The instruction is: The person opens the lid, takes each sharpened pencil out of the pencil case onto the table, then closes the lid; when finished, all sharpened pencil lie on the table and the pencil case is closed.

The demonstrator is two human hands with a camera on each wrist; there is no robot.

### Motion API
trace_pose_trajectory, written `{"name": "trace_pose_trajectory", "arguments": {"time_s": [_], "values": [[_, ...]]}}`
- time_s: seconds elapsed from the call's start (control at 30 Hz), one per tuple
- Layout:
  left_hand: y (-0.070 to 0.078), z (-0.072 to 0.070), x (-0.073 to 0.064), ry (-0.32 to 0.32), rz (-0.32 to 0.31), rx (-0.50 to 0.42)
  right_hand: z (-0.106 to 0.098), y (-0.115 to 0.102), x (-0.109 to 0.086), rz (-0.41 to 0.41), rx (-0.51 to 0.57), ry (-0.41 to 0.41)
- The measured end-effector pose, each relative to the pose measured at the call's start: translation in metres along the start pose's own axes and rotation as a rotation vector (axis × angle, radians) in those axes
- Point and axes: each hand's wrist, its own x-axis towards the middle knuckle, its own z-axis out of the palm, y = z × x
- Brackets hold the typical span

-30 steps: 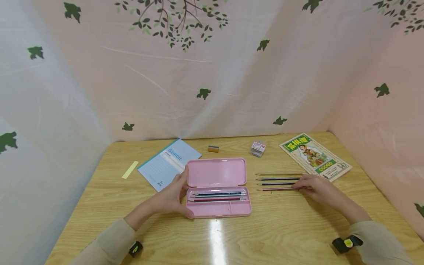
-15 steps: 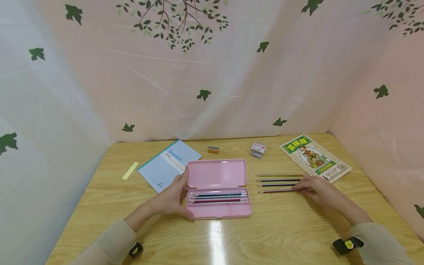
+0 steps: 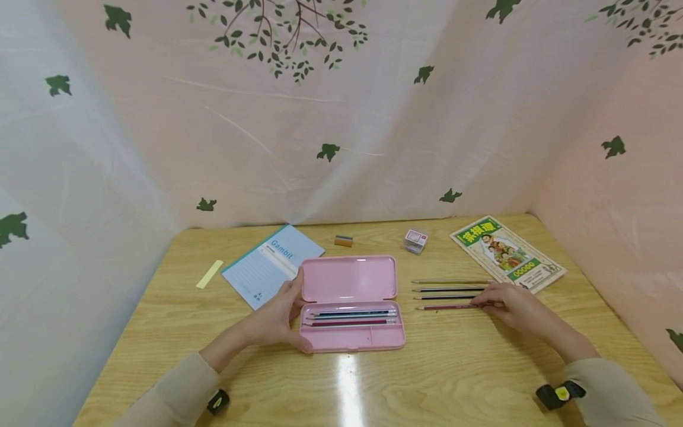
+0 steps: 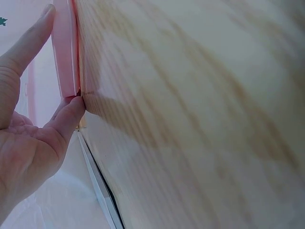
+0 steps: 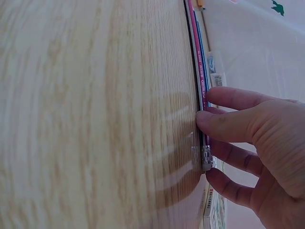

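My left hand [image 3: 274, 317] grips the left end of an open pink pencil case [image 3: 335, 341], thumb at its front edge and fingers by the hinge side. In the left wrist view the case [image 4: 66, 52] sits between thumb and fingers. Several pencils [image 3: 352, 323] lie side by side in the case's long compartment. Right of it, my right hand [image 3: 514, 305] pinches a reddish-pink pencil [image 3: 445, 308], the nearest of a row of pencils [image 3: 443, 290]. The right wrist view shows the thumb on this pink pencil [image 5: 202, 81] near its eraser end [image 5: 206, 160].
A blue notebook [image 3: 258, 276] lies behind my left hand, beside a yellow strip [image 3: 209, 274]. Toward the back are an orange sharpener-like block [image 3: 344, 241] and a small clear box [image 3: 415, 241]. An illustrated booklet [image 3: 507, 252] lies behind my right hand. Cloth walls [image 3: 373, 130] border the table.
The reddish-pink pencil's tip has shifted very slightly right and toward the near side in my right fingers. My left hand and the pencil case have stayed put.
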Motion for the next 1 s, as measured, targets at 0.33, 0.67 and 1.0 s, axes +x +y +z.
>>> {"name": "trace_pose_trajectory", "arguments": {"time_s": [0.33, 0.67, 1.0], "values": [[0.0000, -0.0004, 0.0004, 0.000, 0.002, 0.004, -0.0002, -0.0010, -0.0002, -0.003, 0.008, 0.010], [-0.0003, -0.0004, 0.0014, -0.003, 0.000, -0.003, -0.0008, -0.0013, -0.0005, 0.003, 0.022, 0.025], [-0.0015, 0.0002, 0.0003, 0.006, -0.001, 0.012, -0.0030, -0.0080, 0.0031, 0.047, -0.017, 0.026]]}}
